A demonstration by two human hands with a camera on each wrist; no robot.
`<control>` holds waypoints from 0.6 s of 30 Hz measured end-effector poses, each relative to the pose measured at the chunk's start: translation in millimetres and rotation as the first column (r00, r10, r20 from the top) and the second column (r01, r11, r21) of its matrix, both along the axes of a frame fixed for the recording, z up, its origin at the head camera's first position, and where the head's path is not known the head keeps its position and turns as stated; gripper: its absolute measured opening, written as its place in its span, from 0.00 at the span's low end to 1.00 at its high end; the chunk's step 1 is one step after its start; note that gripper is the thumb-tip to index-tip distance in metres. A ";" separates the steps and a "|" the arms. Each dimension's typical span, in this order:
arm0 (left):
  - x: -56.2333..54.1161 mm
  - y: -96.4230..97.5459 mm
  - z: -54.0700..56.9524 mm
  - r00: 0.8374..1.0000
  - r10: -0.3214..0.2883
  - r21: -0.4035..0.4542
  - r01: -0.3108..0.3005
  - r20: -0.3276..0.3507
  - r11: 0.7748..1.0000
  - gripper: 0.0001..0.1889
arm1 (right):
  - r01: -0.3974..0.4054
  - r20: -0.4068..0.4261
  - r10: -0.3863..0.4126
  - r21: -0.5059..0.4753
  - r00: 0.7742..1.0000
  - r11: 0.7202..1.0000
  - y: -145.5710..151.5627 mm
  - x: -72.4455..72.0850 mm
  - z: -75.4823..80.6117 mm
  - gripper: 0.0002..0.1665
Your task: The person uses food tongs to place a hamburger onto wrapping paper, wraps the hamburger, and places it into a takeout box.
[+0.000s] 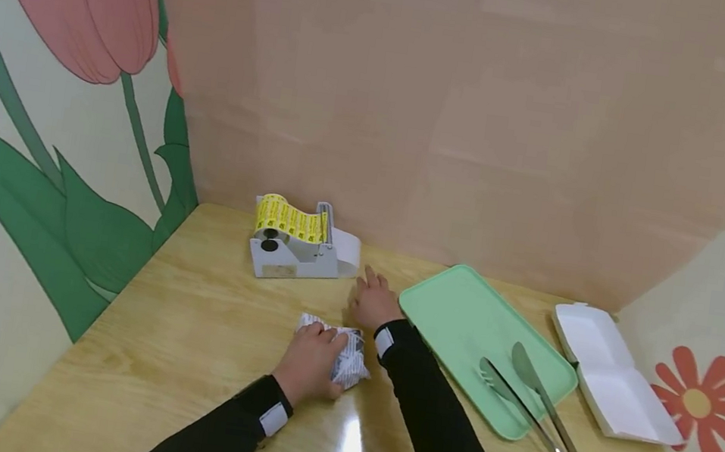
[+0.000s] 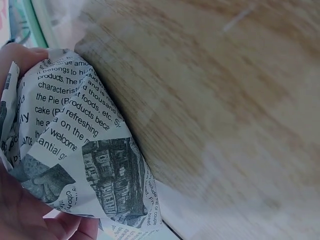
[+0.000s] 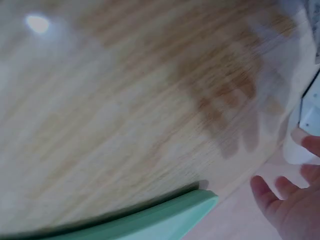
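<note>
A small parcel wrapped in newsprint-patterned paper (image 1: pixel 350 360) lies on the wooden table, in front of the person. My left hand (image 1: pixel 311 363) grips it from the left and above; in the left wrist view the printed paper (image 2: pixel 75 130) shows between thumb and fingers. What the paper wraps is hidden. My right hand (image 1: pixel 374 302) hovers beyond the parcel with fingers spread, holding nothing. It is near a label dispenser (image 1: pixel 297 252) with a roll of yellow printed labels (image 1: pixel 290 220) and a white strip (image 1: pixel 347 253) hanging from its right end.
Right of my right arm lies a green tray (image 1: pixel 455 307) with metal tongs (image 1: pixel 549 426) across its near edge. An opened white clamshell box (image 1: pixel 618 374) sits at the far right. A pinkish-brown backdrop (image 1: pixel 453 116) stands behind the table.
</note>
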State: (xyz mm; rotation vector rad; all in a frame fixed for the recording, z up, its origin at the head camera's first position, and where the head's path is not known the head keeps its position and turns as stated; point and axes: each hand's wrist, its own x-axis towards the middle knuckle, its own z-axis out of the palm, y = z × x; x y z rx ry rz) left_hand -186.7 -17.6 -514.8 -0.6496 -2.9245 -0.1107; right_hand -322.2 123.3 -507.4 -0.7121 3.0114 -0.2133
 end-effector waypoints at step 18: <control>-0.3 -2.4 -1.9 1.000 0.005 0.017 -0.005 0.009 1.000 0.37 | -0.017 -0.108 0.029 0.104 0.994 0.994 -6.2 -13.7 -12.9 0.43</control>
